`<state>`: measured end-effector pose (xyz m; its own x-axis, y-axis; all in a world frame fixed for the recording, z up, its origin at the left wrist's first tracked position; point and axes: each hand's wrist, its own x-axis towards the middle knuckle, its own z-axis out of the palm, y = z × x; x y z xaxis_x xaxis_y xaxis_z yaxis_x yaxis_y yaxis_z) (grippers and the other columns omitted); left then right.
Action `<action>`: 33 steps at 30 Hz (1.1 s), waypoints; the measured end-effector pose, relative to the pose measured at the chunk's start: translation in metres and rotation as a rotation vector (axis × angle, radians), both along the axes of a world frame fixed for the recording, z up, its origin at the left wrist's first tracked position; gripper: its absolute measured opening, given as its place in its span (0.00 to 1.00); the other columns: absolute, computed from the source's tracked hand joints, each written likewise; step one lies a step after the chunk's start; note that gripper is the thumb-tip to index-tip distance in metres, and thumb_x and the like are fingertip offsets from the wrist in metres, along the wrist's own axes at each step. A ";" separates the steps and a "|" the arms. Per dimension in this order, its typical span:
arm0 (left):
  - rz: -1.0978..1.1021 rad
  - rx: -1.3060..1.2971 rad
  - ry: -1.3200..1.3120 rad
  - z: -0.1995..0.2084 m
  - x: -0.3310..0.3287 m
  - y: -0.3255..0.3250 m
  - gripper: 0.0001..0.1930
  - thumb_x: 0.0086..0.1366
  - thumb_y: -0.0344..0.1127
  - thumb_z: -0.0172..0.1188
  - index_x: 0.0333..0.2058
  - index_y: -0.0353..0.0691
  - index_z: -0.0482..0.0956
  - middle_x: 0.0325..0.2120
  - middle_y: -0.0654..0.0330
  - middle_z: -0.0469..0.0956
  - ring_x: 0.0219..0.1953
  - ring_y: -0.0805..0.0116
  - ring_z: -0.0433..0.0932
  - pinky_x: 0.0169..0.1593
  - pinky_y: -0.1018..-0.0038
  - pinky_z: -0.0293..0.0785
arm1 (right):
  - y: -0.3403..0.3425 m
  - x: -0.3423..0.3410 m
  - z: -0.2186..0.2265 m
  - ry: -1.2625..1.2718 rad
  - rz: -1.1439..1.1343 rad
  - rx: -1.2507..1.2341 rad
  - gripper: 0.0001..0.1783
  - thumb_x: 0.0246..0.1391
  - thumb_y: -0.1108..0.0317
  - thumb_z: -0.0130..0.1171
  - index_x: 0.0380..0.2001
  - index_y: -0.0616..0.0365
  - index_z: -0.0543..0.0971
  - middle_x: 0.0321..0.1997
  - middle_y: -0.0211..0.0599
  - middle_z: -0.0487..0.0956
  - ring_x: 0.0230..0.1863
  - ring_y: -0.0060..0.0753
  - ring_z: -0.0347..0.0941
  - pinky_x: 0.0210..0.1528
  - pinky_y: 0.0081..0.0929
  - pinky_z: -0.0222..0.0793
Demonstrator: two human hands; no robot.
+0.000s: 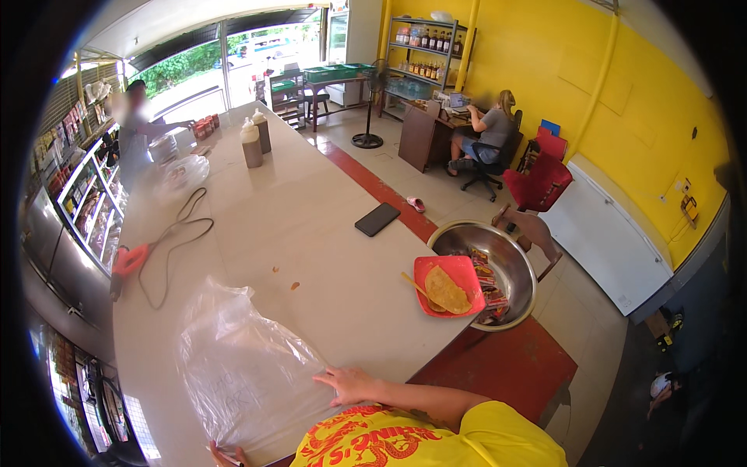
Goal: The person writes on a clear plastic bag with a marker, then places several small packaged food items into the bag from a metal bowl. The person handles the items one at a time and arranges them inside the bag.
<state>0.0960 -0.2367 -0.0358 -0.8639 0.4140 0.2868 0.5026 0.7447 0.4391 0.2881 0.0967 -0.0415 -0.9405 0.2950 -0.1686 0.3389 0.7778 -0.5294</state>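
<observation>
A clear plastic bag (233,350) lies spread on the long pale table, its far end crumpled and puffed up. Faint dark marks show on its near part. My right hand (348,386) grips the bag's right edge with the fingers. At the bottom rim of the picture, my left hand (227,454) is at the bag's near left corner with its fingertips on the film; the rest of that hand is cut off. Right of the bag, a red square dish (429,268) holds flat brown pieces and a stick.
Beside the table stands a steel basin (520,268) of small packets. On the table are a black phone (377,219), an orange-handled corded tool (129,261) and two squeeze bottles (251,148). One person (136,124) stands far left; another (494,128) sits at a desk.
</observation>
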 end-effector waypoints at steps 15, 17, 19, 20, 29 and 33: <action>-0.246 0.094 -0.115 -0.019 -0.073 0.089 0.33 0.57 0.29 0.59 0.61 0.35 0.58 0.56 0.43 0.66 0.57 0.41 0.65 0.60 0.55 0.61 | 0.008 -0.060 0.021 -0.019 -0.027 0.093 0.48 0.39 0.48 0.70 0.63 0.48 0.62 0.60 0.48 0.65 0.52 0.50 0.73 0.50 0.42 0.72; -0.253 0.050 -0.107 -0.019 -0.079 0.096 0.33 0.57 0.30 0.60 0.61 0.35 0.58 0.56 0.44 0.66 0.58 0.43 0.64 0.61 0.55 0.60 | 0.009 -0.055 0.022 -0.121 -0.029 0.100 0.52 0.37 0.47 0.71 0.65 0.48 0.59 0.62 0.50 0.63 0.53 0.51 0.72 0.52 0.42 0.71; -0.274 0.036 -0.076 -0.018 -0.084 0.100 0.33 0.57 0.31 0.60 0.61 0.36 0.58 0.57 0.45 0.66 0.59 0.44 0.64 0.62 0.55 0.58 | 0.010 -0.049 0.022 -0.122 -0.087 0.066 0.54 0.36 0.46 0.72 0.65 0.48 0.59 0.63 0.48 0.63 0.55 0.49 0.71 0.53 0.42 0.70; -0.280 0.024 -0.069 -0.017 -0.086 0.102 0.34 0.57 0.31 0.60 0.61 0.36 0.58 0.57 0.45 0.66 0.59 0.44 0.64 0.62 0.55 0.58 | 0.011 -0.046 0.022 -0.127 -0.107 0.039 0.54 0.35 0.46 0.72 0.65 0.48 0.59 0.63 0.47 0.63 0.56 0.49 0.70 0.53 0.43 0.70; -0.293 0.066 -0.166 -0.013 -0.102 0.103 0.32 0.59 0.32 0.60 0.62 0.38 0.59 0.57 0.45 0.66 0.59 0.46 0.65 0.62 0.57 0.60 | 0.019 -0.039 0.012 -0.137 -0.182 0.055 0.57 0.35 0.44 0.72 0.67 0.46 0.56 0.59 0.41 0.64 0.57 0.43 0.69 0.53 0.41 0.70; -0.202 0.388 -0.162 -0.028 -0.109 0.090 0.26 0.66 0.32 0.53 0.61 0.37 0.60 0.55 0.45 0.68 0.57 0.49 0.69 0.58 0.60 0.65 | 0.017 -0.036 0.009 -0.111 -0.187 0.052 0.56 0.34 0.45 0.72 0.67 0.45 0.56 0.60 0.39 0.63 0.57 0.42 0.68 0.52 0.41 0.70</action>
